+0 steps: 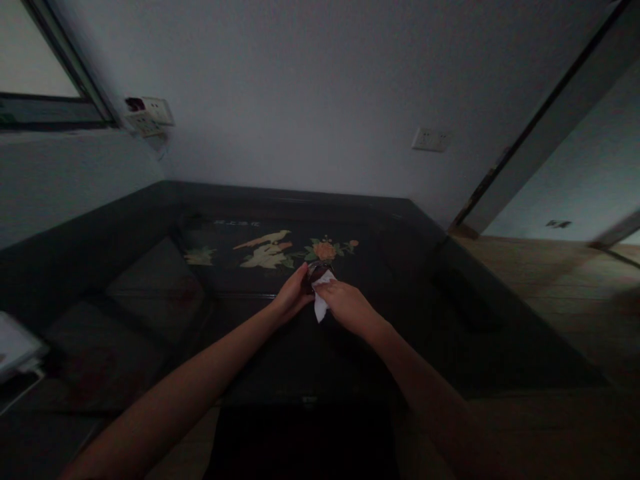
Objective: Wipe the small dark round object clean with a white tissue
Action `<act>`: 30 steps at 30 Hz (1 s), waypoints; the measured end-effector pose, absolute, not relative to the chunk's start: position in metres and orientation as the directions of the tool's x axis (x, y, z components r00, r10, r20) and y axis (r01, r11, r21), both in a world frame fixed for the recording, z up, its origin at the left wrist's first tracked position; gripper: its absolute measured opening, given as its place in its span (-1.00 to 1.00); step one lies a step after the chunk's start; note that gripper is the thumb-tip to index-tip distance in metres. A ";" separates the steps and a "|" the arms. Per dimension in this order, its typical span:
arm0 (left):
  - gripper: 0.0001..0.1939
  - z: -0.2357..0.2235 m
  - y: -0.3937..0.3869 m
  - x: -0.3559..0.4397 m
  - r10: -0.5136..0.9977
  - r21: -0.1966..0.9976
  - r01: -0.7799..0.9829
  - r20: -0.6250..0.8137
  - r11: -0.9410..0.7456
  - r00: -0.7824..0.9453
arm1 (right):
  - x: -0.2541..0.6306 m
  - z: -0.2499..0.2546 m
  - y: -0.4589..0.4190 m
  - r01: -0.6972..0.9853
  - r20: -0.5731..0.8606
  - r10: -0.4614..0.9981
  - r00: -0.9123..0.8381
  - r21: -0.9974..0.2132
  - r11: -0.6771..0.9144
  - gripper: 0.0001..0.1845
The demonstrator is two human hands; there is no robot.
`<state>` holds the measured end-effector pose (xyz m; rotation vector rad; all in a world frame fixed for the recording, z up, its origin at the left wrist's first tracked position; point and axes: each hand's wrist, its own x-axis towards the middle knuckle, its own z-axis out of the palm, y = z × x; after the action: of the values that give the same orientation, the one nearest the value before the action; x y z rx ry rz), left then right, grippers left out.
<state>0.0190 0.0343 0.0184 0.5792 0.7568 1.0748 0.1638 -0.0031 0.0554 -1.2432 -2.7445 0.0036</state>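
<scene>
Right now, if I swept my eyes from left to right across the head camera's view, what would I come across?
White boxy object at the left edge → wall sockets near the window → left hand → white tissue → right hand → right-hand socket plate on the wall.

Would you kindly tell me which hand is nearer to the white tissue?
The right hand, which holds the white tissue; the left hand is to its left, gripping a dark object.
</scene>
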 end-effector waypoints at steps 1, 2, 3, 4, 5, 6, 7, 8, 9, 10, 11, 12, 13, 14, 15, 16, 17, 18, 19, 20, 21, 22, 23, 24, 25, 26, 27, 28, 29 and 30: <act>-0.64 0.018 0.034 0.018 0.926 0.750 -0.547 -0.255 0.372 0.279 | 0.164 0.056 -0.003 0.746 0.112 0.745 -0.658 -0.038 0.665 -0.60; -0.64 0.018 0.034 0.018 0.926 0.756 -0.539 -0.252 0.370 0.282 | 0.165 0.057 -0.004 0.747 0.106 0.745 -0.658 -0.028 0.664 -0.60; -0.64 0.017 0.034 0.018 0.926 0.759 -0.535 -0.252 0.370 0.283 | 0.164 0.057 -0.004 0.750 0.101 0.748 -0.656 -0.021 0.661 -0.60; -0.64 0.017 0.034 0.018 0.925 0.759 -0.534 -0.255 0.372 0.282 | 0.163 0.057 -0.005 0.753 0.098 0.751 -0.653 -0.017 0.658 -0.61; -0.64 0.017 0.034 0.019 0.924 0.755 -0.537 -0.262 0.376 0.279 | 0.162 0.056 -0.006 0.757 0.099 0.755 -0.649 -0.017 0.653 -0.60; -0.65 0.017 0.035 0.019 0.924 0.749 -0.543 -0.268 0.379 0.274 | 0.161 0.055 -0.007 0.762 0.103 0.760 -0.642 -0.022 0.647 -0.60; -0.65 0.017 0.035 0.020 0.925 0.743 -0.553 -0.270 0.378 0.269 | 0.160 0.053 -0.008 0.771 0.109 0.769 -0.630 -0.033 0.636 -0.59; -0.65 0.018 0.035 0.021 0.927 0.736 -0.565 -0.271 0.374 0.260 | 0.158 0.052 -0.009 0.783 0.116 0.782 -0.612 -0.051 0.620 -0.58; -0.64 0.018 0.035 0.022 0.929 0.730 -0.575 -0.270 0.369 0.254 | 0.156 0.050 -0.010 0.798 0.120 0.800 -0.588 -0.073 0.598 -0.58; -0.64 0.019 0.034 0.022 0.931 0.728 -0.581 -0.267 0.365 0.250 | 0.155 0.049 -0.010 0.815 0.122 0.820 -0.559 -0.099 0.570 -0.58; -0.64 0.019 0.034 0.022 0.932 0.729 -0.581 -0.264 0.362 0.249 | 0.153 0.048 -0.010 0.833 0.124 0.842 -0.524 -0.129 0.538 -0.58; -0.64 0.019 0.034 0.022 0.932 0.734 -0.575 -0.262 0.361 0.251 | 0.151 0.047 -0.011 0.849 0.126 0.863 -0.488 -0.162 0.504 -0.60; -0.64 0.019 0.033 0.022 0.932 0.741 -0.567 -0.262 0.361 0.252 | 0.149 0.046 -0.011 0.859 0.131 0.882 -0.453 -0.198 0.471 -0.63; -0.64 0.017 0.034 0.021 0.934 0.747 -0.561 -0.257 0.355 0.250 | 0.148 0.046 -0.011 0.865 0.139 0.897 -0.420 -0.237 0.442 -0.66; -0.65 0.015 0.034 0.020 0.937 0.752 -0.561 -0.246 0.345 0.246 | 0.147 0.045 -0.012 0.865 0.148 0.908 -0.391 -0.278 0.417 -0.70; -0.66 0.013 0.035 0.019 0.942 0.754 -0.567 -0.234 0.332 0.241 | 0.146 0.045 -0.012 0.860 0.157 0.917 -0.368 -0.316 0.400 -0.72; -0.67 0.010 0.037 0.018 0.946 0.754 -0.575 -0.219 0.319 0.238 | 0.145 0.045 -0.012 0.852 0.165 0.921 -0.353 -0.350 0.389 -0.72; -0.68 0.007 0.038 0.018 0.949 0.751 -0.583 -0.205 0.310 0.240 | 0.145 0.045 -0.012 0.842 0.169 0.923 -0.347 -0.377 0.386 -0.69; -0.68 0.004 0.040 0.018 0.949 0.748 -0.588 -0.198 0.308 0.245 | 0.145 0.045 -0.011 0.834 0.169 0.922 -0.347 -0.394 0.386 -0.67; -0.68 0.003 0.041 0.018 0.947 0.745 -0.589 -0.199 0.312 0.250 | 0.146 0.046 -0.010 0.828 0.161 0.920 -0.358 -0.401 0.392 -0.67; -0.67 0.002 0.041 0.018 0.945 0.743 -0.588 -0.207 0.321 0.254 | 0.148 0.046 -0.010 0.823 0.149 0.914 -0.378 -0.397 0.405 -0.68; -0.67 0.003 0.041 0.018 0.942 0.740 -0.585 -0.218 0.331 0.256 | 0.149 0.047 -0.008 0.820 0.135 0.903 -0.407 -0.382 0.426 -0.70; -0.66 0.005 0.041 0.018 0.938 0.738 -0.582 -0.232 0.341 0.256 | 0.152 0.048 -0.007 0.817 0.120 0.889 -0.442 -0.355 0.454 -0.70; -0.66 0.007 0.040 0.018 0.935 0.736 -0.578 -0.247 0.353 0.256 | 0.154 0.049 -0.006 0.813 0.105 0.871 -0.480 -0.321 0.486 -0.67; -0.65 0.010 0.038 0.018 0.931 0.735 -0.573 -0.260 0.362 0.255 | 0.157 0.050 -0.004 0.805 0.092 0.850 -0.519 -0.282 0.522 -0.63; -0.65 0.013 0.037 0.018 0.929 0.738 -0.565 -0.269 0.369 0.256 | 0.160 0.051 -0.003 0.793 0.082 0.827 -0.556 -0.244 0.558 -0.59; -0.65 0.016 0.035 0.018 0.927 0.743 -0.556 -0.274 0.373 0.255 | 0.162 0.052 -0.002 0.781 0.075 0.806 -0.587 -0.211 0.588 -0.56; -0.65 0.018 0.034 0.018 0.926 0.750 -0.544 -0.278 0.375 0.255 | 0.165 0.053 -0.001 0.767 0.071 0.787 -0.612 -0.188 0.613 -0.56; -0.65 0.019 0.033 0.018 0.926 0.758 -0.533 -0.278 0.375 0.256 | 0.167 0.054 0.000 0.754 0.070 0.771 -0.633 -0.173 0.634 -0.56; -0.65 0.020 0.033 0.018 0.925 0.764 -0.525 -0.274 0.375 0.262 | 0.168 0.054 0.000 0.742 0.073 0.759 -0.647 -0.166 0.649 -0.57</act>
<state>0.0175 0.0328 0.0197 0.6022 0.7964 1.0652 0.1680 0.0005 0.0544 -1.2487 -2.7278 0.1816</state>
